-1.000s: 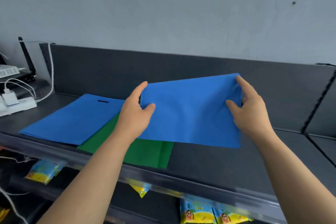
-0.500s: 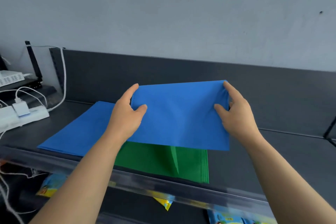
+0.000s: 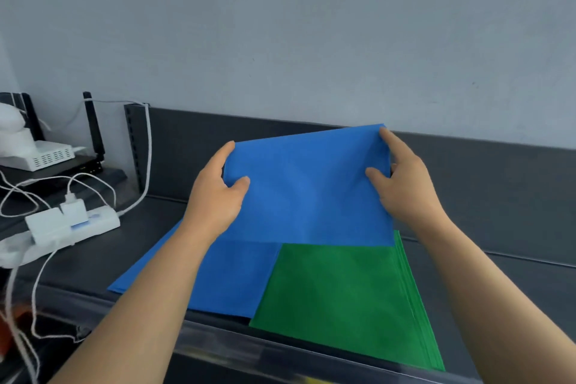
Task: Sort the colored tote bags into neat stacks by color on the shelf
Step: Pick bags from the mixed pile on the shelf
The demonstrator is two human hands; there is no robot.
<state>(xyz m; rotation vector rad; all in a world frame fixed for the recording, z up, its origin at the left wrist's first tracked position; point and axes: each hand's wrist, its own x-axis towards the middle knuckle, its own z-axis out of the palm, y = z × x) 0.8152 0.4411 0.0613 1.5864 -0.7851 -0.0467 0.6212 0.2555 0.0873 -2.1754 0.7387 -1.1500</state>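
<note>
Left hand (image 3: 215, 199) and right hand (image 3: 405, 184) pinch blue bag (image 3: 307, 193) edges, frame centre, above green stack (image 3: 343, 296) on shelf (image 3: 498, 259).

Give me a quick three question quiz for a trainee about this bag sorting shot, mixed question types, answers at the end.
1. True or false: only one hand holds the raised bag.
2. What lies right of the blue stack on the shelf? A red stack, B green stack, C yellow stack.
3. Fill in: the left hand and right hand should lay the bag on the ___ stack.
Key: 1 false; 2 B; 3 blue.
</note>
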